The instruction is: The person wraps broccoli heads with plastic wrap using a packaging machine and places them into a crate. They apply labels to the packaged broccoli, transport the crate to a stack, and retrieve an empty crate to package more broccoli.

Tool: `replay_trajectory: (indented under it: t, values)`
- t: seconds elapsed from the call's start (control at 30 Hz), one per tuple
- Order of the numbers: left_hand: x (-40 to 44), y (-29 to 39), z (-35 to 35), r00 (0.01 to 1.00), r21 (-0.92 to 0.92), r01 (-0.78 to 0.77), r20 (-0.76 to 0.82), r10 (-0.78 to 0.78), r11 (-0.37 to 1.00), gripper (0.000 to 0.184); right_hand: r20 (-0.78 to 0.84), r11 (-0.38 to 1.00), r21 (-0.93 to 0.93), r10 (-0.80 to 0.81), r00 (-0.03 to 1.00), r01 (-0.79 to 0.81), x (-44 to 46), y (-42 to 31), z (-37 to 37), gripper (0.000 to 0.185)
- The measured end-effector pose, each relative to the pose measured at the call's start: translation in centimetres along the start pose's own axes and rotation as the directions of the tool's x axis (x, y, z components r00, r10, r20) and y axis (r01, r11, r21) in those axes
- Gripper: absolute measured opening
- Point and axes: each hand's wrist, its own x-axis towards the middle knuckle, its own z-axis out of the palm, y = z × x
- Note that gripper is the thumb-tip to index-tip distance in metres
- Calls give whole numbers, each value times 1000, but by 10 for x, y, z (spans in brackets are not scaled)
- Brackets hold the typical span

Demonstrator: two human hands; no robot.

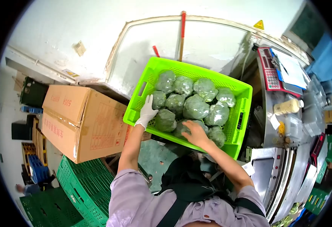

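A bright green plastic crate (148, 73) tilts before me, holding several green vegetable heads, apparently broccoli, in clear film. My left hand (147, 110), in a white glove, reaches inside the crate's left side. Its fingers are stretched out beside a wrapped broccoli head (166, 120), with the thumb near it. My bare right hand (197, 134) rests over the front row, thumb and fingers apart, touching a wrapped head (179, 129) near the crate's front wall. Part of that row is hidden beneath this hand. Another wrapped head (216, 136) lies to its right.
A large cardboard box (80, 121) stands left of the crate, above stacked dark green crates (84, 191). On the right, a metal table carries a red scale (266, 70), a clipboard (291, 70) and a bottle (288, 107). A red-handled pole (182, 36) leans behind.
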Motion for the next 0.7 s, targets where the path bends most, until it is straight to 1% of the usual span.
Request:
replay_trajectory:
  t: [0.03,0.1,0.13,0.17,0.23,0.3,0.33,0.37,0.4,0.43,0.47,0.5,0.53,0.57,0.63,0.67,0.7]
  values:
    - [0,3,-2,999,3,22,-26,-22,1000,92,-3,1000,14,3,1000,-3,-19,-6,-12,43]
    - [0,11,-4,996,17,35,-88,-33,999,84,57,997,71,12,998,-16,-61,-32,-49,37]
    - [2,11,-2,991,21,17,-134,-14,1000,75,39,996,85,29,999,-32,-85,-39,-61,36]
    - [0,27,-7,980,-37,38,-196,-44,999,63,21,994,99,48,999,-50,-112,-46,-72,35]
    - [11,26,11,943,-162,-56,-333,-1,985,50,72,951,193,234,970,-243,-164,-65,-99,33]
    - [10,56,22,896,-290,-190,-441,45,938,40,-8,896,304,341,940,-323,-222,-77,-113,33]
    - [-3,97,14,901,-365,-235,-429,62,901,34,-80,883,325,383,920,-339,-253,-77,-114,32]
    - [-3,114,25,881,-385,-349,-447,158,854,29,-30,790,373,535,845,-486,-281,-89,-125,32]
    - [-15,152,22,876,-402,-415,-418,239,816,24,-99,793,353,560,823,-497,-310,-91,-125,32]
    - [-41,206,8,930,-557,-359,-286,233,749,22,-175,784,337,596,784,-521,-343,-92,-120,33]
    - [-45,234,21,901,-535,-431,-290,322,727,21,-269,787,335,606,749,-517,-375,-92,-116,34]
    - [-54,268,30,915,-657,-394,-215,341,643,22,-399,786,367,616,679,-497,-405,-92,-107,34]
    - [-44,281,52,868,-645,-461,-186,460,609,23,-450,724,418,690,567,-549,-431,-103,-108,34]
    - [-60,310,56,831,-599,-510,-157,534,617,23,-479,666,466,743,467,-583,-464,-119,-106,34]
    - [-90,373,58,761,-623,-552,-103,641,555,25,-575,586,539,781,244,-605,-516,-138,-89,34]
    - [-101,400,61,709,-647,-571,-78,701,505,25,-657,605,547,738,150,-579,-545,-143,-74,33]
    - [-113,424,65,663,-664,-586,-63,746,464,26,-665,579,628,746,27,-519,-568,-155,-65,32]
